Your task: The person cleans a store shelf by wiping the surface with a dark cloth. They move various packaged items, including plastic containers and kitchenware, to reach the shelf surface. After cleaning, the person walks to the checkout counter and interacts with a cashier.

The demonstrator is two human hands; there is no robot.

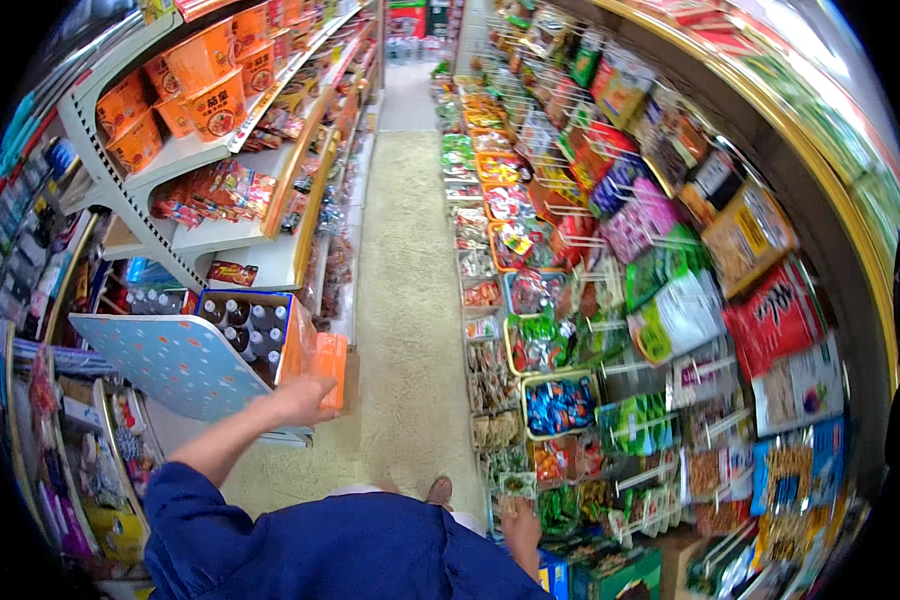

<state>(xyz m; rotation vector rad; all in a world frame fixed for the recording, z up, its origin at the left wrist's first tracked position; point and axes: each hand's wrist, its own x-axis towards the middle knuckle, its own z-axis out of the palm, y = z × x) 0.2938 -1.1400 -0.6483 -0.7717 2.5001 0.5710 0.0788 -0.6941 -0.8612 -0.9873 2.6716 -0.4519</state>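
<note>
My left hand (309,399) is stretched forward over the left side of the aisle. Its fingers are closed around the lower edge of an orange box (331,364); motion blurs the grip a little. Beside it stands a carton (294,330) of dark, white-capped bottles (249,322), open at the top. A light-blue patterned board (172,356) leans against that carton. Low on the right, my right hand (521,525) hangs by the snack rack, directly below a small clear packet (517,484). Whether it grips the packet is hard to make out.
White shelving (187,161) on the left bears orange instant-noodle tubs (214,105) and red packets (221,191). Snack bags (675,319) hang from wire hooks on the right, above trays of wrapped sweets (560,405). A pale floor (405,247) runs between them; my shoe (439,491) stands on it.
</note>
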